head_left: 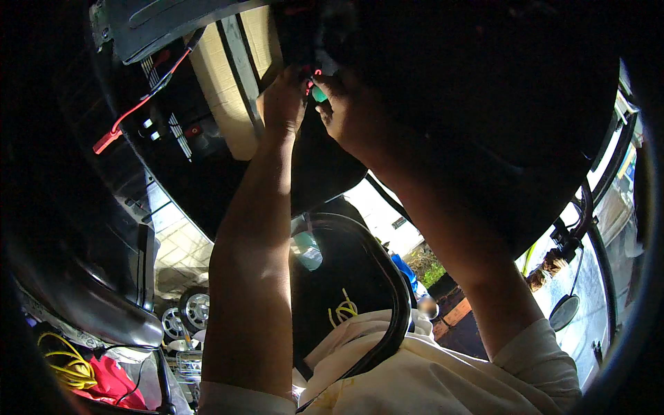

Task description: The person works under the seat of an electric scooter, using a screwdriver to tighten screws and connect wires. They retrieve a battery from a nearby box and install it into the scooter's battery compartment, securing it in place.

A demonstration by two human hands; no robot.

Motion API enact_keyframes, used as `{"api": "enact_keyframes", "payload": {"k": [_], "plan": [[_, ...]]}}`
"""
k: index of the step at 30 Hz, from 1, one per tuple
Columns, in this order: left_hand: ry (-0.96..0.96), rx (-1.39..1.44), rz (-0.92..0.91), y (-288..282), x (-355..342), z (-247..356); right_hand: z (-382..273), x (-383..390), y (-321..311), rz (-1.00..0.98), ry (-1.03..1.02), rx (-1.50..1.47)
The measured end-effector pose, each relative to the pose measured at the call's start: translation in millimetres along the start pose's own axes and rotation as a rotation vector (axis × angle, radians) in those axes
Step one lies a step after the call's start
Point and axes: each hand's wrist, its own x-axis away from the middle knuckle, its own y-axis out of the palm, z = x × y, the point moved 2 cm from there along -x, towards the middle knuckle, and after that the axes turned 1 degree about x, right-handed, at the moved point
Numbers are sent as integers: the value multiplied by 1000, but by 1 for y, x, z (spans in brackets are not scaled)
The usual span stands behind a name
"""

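Note:
Both my arms stretch up into a dark space, and my hands meet near the top middle. My left hand (282, 104) is closed, with its fingertips at a small red piece (309, 87), perhaps part of a wire. Close beside it, my right hand (349, 117) pinches a small green object (319, 94) between thumb and fingers; its kind does not show. Shadow hides most of the right fingers. Left of my hands, a red wire (149, 100) hangs down and ends in a red connector (106, 142).
Pale cream slats (221, 90) run behind my left hand, beside a grey bar (241, 66). A black curved frame (401, 297) arcs over my lap. Low on the left lie yellow cable (72, 363) and red cloth (117, 384). A round mirror (564, 312) hangs at the right.

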Motion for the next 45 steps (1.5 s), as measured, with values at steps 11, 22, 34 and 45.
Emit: {"api": "enact_keyframes", "payload": {"k": [11, 22, 34, 45], "plan": [[-77, -56, 34, -2, 0, 4, 4, -9, 5, 30, -59, 0], [-116, 85, 101, -5, 2, 9, 3, -36, -5, -316, 227, 29], [-124, 62, 119, -10, 1, 14, -6, -29, -8, 290, -371, 184], [-136, 113, 108, -7, 1, 11, 2, -37, 1, 122, -100, 145]]}}
